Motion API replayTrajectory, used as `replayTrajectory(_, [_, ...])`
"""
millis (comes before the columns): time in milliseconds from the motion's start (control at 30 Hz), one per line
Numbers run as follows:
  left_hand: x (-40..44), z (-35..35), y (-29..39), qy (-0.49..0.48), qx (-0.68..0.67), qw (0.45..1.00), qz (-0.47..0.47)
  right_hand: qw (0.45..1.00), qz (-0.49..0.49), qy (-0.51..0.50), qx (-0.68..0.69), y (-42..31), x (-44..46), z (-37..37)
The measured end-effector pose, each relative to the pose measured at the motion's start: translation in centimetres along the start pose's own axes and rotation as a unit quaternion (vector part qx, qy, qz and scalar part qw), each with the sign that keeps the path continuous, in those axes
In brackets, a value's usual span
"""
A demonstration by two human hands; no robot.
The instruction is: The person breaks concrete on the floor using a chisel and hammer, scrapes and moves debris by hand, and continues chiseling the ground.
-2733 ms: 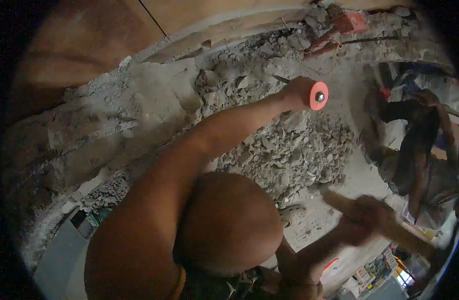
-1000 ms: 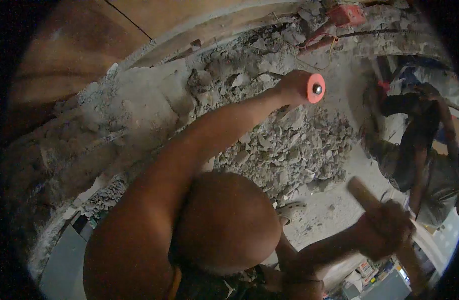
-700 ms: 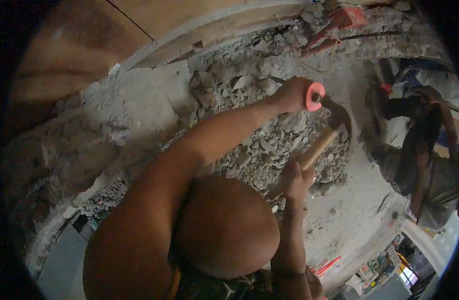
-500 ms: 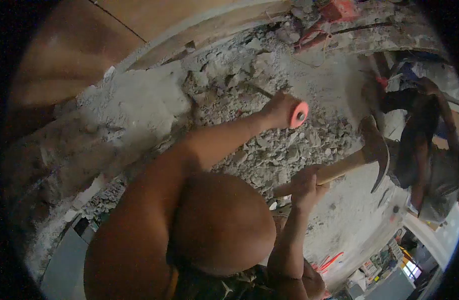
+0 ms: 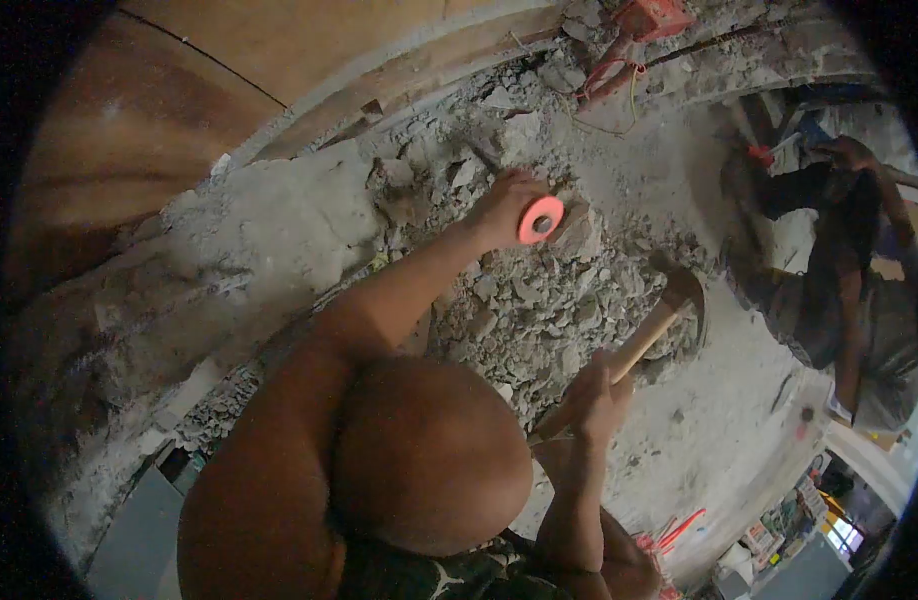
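Note:
My left hand (image 5: pixel 494 213) is wrapped round a chisel whose round pink-orange guard (image 5: pixel 540 219) and grey striking end face up towards me. Its tip is hard to make out among the broken concrete (image 5: pixel 539 310). Lower right, my right hand (image 5: pixel 591 402) grips a hammer by its wooden handle (image 5: pixel 643 343). The hammer's dark curved head (image 5: pixel 685 298) is slightly blurred, over the right side of the rubble and apart from the chisel.
Another person (image 5: pixel 844 250) is at the right, by the pale floor (image 5: pixel 669 450). A red metal object (image 5: pixel 651 18) with thin cords lies at the top. Brown panels (image 5: pixel 209 90) stand upper left. A rounded bare limb, apparently a knee (image 5: pixel 434 450), fills the lower middle.
The hammer has swung left towards the chisel, its head now over the rubble. My left hand and the chisel have shifted left and slightly up in view.

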State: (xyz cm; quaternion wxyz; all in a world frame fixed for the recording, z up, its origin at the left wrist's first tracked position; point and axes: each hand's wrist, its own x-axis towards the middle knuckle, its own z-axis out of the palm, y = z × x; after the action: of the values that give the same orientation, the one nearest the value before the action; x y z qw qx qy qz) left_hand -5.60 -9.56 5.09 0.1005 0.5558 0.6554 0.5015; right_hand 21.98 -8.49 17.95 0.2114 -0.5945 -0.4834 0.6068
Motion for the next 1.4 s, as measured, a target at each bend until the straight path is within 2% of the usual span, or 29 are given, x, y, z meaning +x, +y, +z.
replayTrajectory(33, [-0.8, 0.1, -0.4, 0.009, 0.063, 0.998, 0.009, 1.000, 0.002, -0.010, -0.005, 0.2, 0.1, -0.2])
replayTrajectory(67, [-1.7, 0.8, -0.2, 0.006, 0.063, 0.998, 0.010, 1.000, 0.005, -0.019, -0.009, 0.4, 0.1, -0.3])
replayTrajectory(133, [-3.8, 1.9, 1.4, -0.127, 0.078, 0.987, -0.055, 0.999, 0.013, -0.036, 0.010, 1.0, 0.3, -0.6])
replayTrajectory(167, [-4.2, 2.2, 2.3, -0.128, 0.079, 0.987, -0.055, 0.998, 0.019, -0.055, 0.027, 1.1, 0.5, -0.6])
replayTrajectory(233, [-3.7, 1.8, 4.4, -0.247, -0.047, 0.963, -0.102, 0.998, 0.013, -0.056, 0.018, 1.0, 0.6, -0.1])
replayTrajectory(267, [-3.2, 1.2, 5.0, -0.248, -0.046, 0.962, -0.100, 0.999, 0.006, -0.054, 0.007, 0.8, 0.6, 0.1])
replayTrajectory(333, [-2.1, -0.4, 6.9, -0.168, -0.135, 0.975, -0.060, 0.999, 0.013, -0.048, 0.003, 0.3, 0.6, 0.6])
replayTrajectory(367, [-1.7, -1.3, 7.2, -0.136, -0.105, 0.985, -0.021, 0.999, 0.019, -0.046, -0.002, 0.2, 0.6, 0.6])
replayTrajectory(400, [-1.4, -1.1, 6.5, -0.137, -0.107, 0.985, -0.021, 0.999, 0.020, -0.044, -0.002, 0.4, 0.7, 0.5])
replayTrajectory(467, [-0.9, 0.0, 3.2, -0.156, -0.003, 0.988, 0.015, 0.998, 0.031, -0.048, 0.000, 1.0, 1.1, 0.3])
replayTrajectory(500, [-1.9, 1.0, 0.5, -0.085, 0.011, 0.996, 0.022, 0.998, 0.033, -0.046, 0.003, 1.1, 1.0, 0.3])
replayTrajectory(533, [-3.1, 1.3, -0.2, -0.088, 0.011, 0.996, 0.024, 0.998, 0.039, -0.052, -0.018, 1.2, 1.0, 0.3])
replayTrajectory(600, [-4.8, 2.2, -1.2, -0.194, 0.112, 0.973, 0.062, 0.997, 0.046, -0.053, -0.037, 1.6, 1.2, 0.0])
replayTrajectory(667, [-5.2, 2.5, 1.5, -0.240, 0.099, 0.963, 0.066, 0.996, 0.060, -0.058, -0.015, 2.4, 1.1, -0.2])
replayTrajectory(733, [-3.3, 0.7, 5.2, -0.275, -0.061, 0.958, -0.063, 0.998, 0.049, -0.044, -0.001, 3.0, 1.3, -0.3])
replayTrajectory(767, [-3.1, 0.2, 5.3, -0.265, -0.217, 0.932, -0.120, 0.997, 0.049, -0.047, -0.018, 3.4, 1.5, -0.5])
replayTrajectory(867, [-0.8, -0.8, 8.5, -0.264, -0.254, 0.923, -0.116, 0.996, 0.035, -0.030, -0.072, 4.3, 2.6, -1.3])
replayTrajectory(900, [-1.0, -0.6, 9.0, -0.214, -0.120, 0.969, -0.025, 0.998, 0.053, -0.033, 0.004, 4.8, 3.0, -1.4])
replayTrajectory(933, [-1.0, 0.0, 8.4, -0.226, -0.123, 0.966, -0.024, 0.994, 0.070, -0.036, 0.082, 5.3, 3.0, -1.6])
replayTrajectory(1000, [0.1, 1.4, 5.8, -0.364, 0.070, 0.928, 0.030, 0.991, 0.064, -0.055, 0.109, 5.5, 3.8, -1.7])
replayTrajectory(1067, [0.6, 1.7, 4.7, -0.347, 0.080, 0.934, 0.034, 0.992, 0.067, -0.042, 0.099, 5.8, 3.9, -1.3])
replayTrajectory(1133, [0.8, 2.4, 2.8, -0.332, 0.059, 0.940, -0.048, 0.987, 0.086, -0.052, 0.125, 5.8, 3.9, -0.8])
replayTrajectory(1167, [0.6, 2.7, 2.3, -0.293, 0.074, 0.953, -0.029, 0.990, 0.074, -0.042, 0.110, 5.6, 3.9, -0.4])
replayTrajectory(1300, [1.6, 2.4, 2.1, -0.291, 0.072, 0.953, -0.038, 0.990, 0.085, -0.028, 0.113, 6.2, 4.0, -0.3])
replayTrajectory(1367, [1.3, 2.9, 0.1, -0.172, 0.024, 0.985, 0.026, 0.989, 0.083, -0.043, 0.115, 6.6, 4.4, -0.7])
replayTrajectory(1400, [1.8, 2.6, 0.5, -0.170, 0.024, 0.985, 0.027, 0.992, 0.074, -0.040, 0.095, 6.8, 4.4, -0.9])
